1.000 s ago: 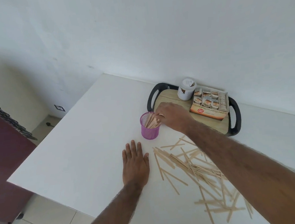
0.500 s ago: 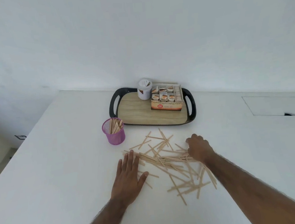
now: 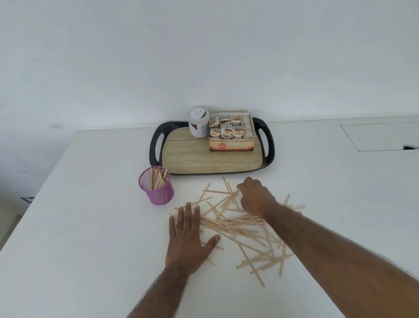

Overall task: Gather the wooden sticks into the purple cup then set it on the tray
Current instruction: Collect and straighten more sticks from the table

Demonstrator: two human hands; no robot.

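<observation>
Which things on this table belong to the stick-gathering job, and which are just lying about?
Job in hand: wooden sticks, some loose on the table, some in the cup; purple cup; tray; left hand, flat on the pile; right hand, gripping a few sticks.

Lying about: white jar; box of sachets, both on the tray.

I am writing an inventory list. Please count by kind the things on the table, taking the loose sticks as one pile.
Purple mesh cup: 1
Tray: 1
White jar: 1
Box of sachets: 1
Pile of loose sticks: 1
Total: 5
</observation>
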